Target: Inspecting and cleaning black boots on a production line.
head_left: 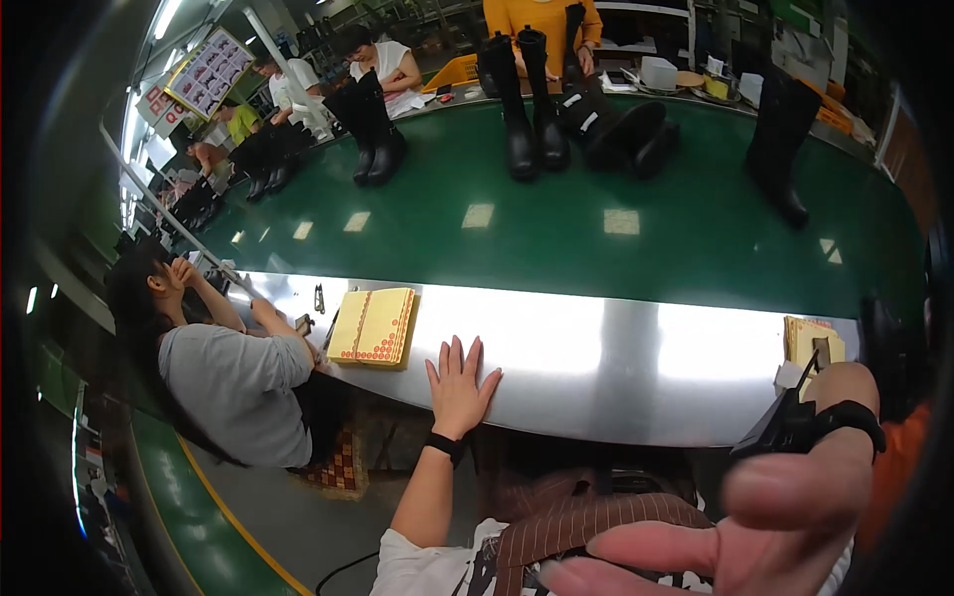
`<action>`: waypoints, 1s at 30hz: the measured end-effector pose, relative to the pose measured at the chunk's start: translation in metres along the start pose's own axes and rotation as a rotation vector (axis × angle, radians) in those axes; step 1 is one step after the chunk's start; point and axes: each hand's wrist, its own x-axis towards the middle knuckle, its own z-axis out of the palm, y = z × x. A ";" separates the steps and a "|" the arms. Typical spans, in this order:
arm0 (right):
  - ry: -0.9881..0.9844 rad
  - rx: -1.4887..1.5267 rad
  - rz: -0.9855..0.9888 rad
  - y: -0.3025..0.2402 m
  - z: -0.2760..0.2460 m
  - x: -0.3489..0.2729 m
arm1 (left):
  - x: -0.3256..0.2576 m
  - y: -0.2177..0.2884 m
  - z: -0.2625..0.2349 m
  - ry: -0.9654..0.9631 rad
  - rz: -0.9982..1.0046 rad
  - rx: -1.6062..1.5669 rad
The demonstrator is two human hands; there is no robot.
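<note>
My left hand lies flat, palm down and fingers spread, on the shiny metal ledge in front of the green conveyor belt. It holds nothing. A yellow pad of sticker sheets lies just to its left. My right hand is raised close to the camera at the lower right, blurred, fingers stretched out and empty. Both wrists wear a black band. A second yellow pad lies on the ledge behind my right forearm.
Several tall black boots stand on the belt: one pair at centre, a lying pair, one at right, more to the left. A seated person in a grey shirt is at my left; other people sit across the belt.
</note>
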 end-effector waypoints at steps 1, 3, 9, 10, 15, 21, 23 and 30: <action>-0.043 0.014 0.051 -0.009 -0.018 -0.002 | 0.005 0.010 0.007 0.001 0.012 -0.017; -0.113 0.054 0.169 -0.027 -0.044 -0.007 | 0.011 0.019 0.009 -0.018 0.000 -0.045; -0.050 0.343 0.314 -0.039 -0.050 0.008 | 0.013 0.024 0.009 -0.005 -0.004 -0.064; -0.034 0.400 0.315 -0.037 -0.047 0.010 | 0.013 0.019 0.004 0.016 -0.024 -0.079; -0.005 0.423 1.002 -0.049 0.006 -0.061 | -0.006 -0.001 0.006 0.034 -0.049 -0.033; 0.111 0.582 1.477 -0.072 0.077 -0.190 | -0.012 -0.002 0.006 0.038 -0.057 -0.037; 0.199 0.788 1.690 -0.072 0.090 -0.224 | -0.010 0.002 0.004 0.028 -0.055 -0.047; 0.155 1.094 1.927 -0.046 0.099 -0.274 | 0.001 0.013 0.002 0.028 -0.106 -0.151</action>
